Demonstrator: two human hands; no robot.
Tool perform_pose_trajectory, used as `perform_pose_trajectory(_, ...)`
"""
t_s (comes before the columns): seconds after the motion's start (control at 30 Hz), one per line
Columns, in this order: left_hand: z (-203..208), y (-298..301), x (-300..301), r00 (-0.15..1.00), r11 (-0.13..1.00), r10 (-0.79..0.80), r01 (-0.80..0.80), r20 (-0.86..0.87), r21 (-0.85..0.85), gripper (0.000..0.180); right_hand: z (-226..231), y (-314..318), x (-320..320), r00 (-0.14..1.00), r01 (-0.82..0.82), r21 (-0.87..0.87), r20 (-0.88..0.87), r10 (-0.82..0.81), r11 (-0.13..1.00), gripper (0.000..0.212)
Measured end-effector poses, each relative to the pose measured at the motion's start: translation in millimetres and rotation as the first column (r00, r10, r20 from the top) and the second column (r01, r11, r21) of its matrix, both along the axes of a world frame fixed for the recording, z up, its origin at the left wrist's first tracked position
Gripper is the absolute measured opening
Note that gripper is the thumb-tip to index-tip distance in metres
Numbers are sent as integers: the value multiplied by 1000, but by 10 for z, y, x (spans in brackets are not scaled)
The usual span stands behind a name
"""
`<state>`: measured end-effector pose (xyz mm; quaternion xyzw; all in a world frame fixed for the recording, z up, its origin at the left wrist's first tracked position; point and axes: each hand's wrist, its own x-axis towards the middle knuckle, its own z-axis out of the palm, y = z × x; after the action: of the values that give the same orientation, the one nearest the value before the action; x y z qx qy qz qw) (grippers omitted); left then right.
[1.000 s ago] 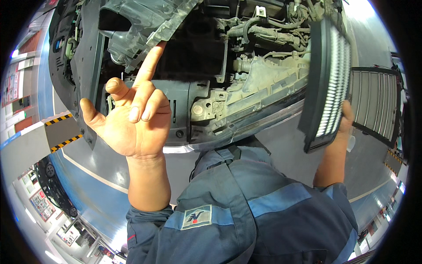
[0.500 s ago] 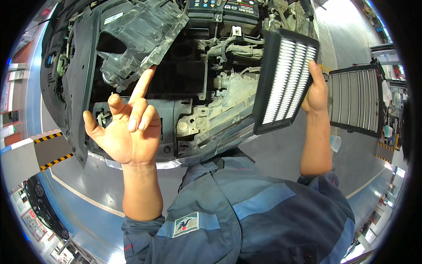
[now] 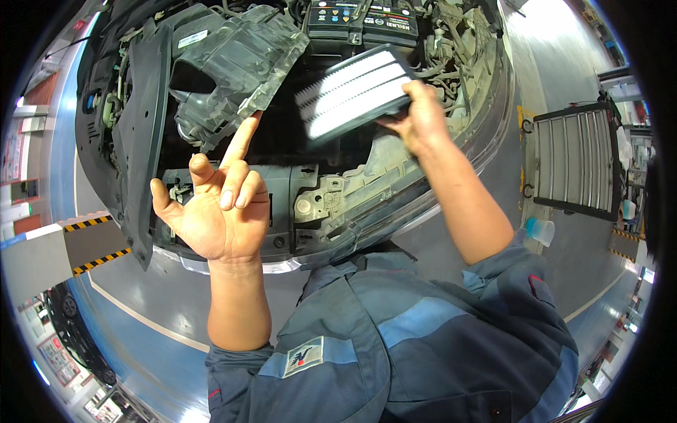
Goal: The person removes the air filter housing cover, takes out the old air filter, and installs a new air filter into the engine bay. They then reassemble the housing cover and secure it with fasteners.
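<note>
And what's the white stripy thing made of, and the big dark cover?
The filter in the right hand looks like matte white paper or cloth: its edge zigzags in folds. Its dark rim could be rubber or plastic. The cover touched by the left hand seems hard, dull plastic, with moulded ribs.

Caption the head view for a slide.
Over an engine bay, the right hand holds a white pleated filter; the left hand touches a dark plastic housing.

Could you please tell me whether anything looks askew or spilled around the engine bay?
The dark plastic housing looks askew: it sits at a slant, out of line with the battery, with the left hand's index fingertip at its lower edge. I see no spill.
</note>
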<state>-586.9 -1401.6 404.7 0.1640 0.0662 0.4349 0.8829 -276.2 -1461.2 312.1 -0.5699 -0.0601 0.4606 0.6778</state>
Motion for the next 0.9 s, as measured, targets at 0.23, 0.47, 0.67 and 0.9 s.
perform_pose_trajectory(0.23, 10, 15, 4, 999, 1000, -22, 22, -36, 14, 66, -499, 314, -706, 964, -267, -174, -34, 265, 948, 48)
perform_pose_trajectory(0.47, 21, 24, -12, 998, 1000, -1, 1, -65, 0, 63, -546, 459, -945, 738, -538, -494, 115, 665, 683, 63)
perform_pose_trajectory(0.67, 37, 24, -22, 998, 1000, 5, -4, -67, 4, 61, -588, 501, -858, 708, -454, -611, 196, 679, 649, 68)
perform_pose_trajectory(0.9, 21, 43, -11, 998, 1000, -17, 18, -64, 5, 61, -448, 611, -781, 350, -430, -783, 314, 883, 449, 50)
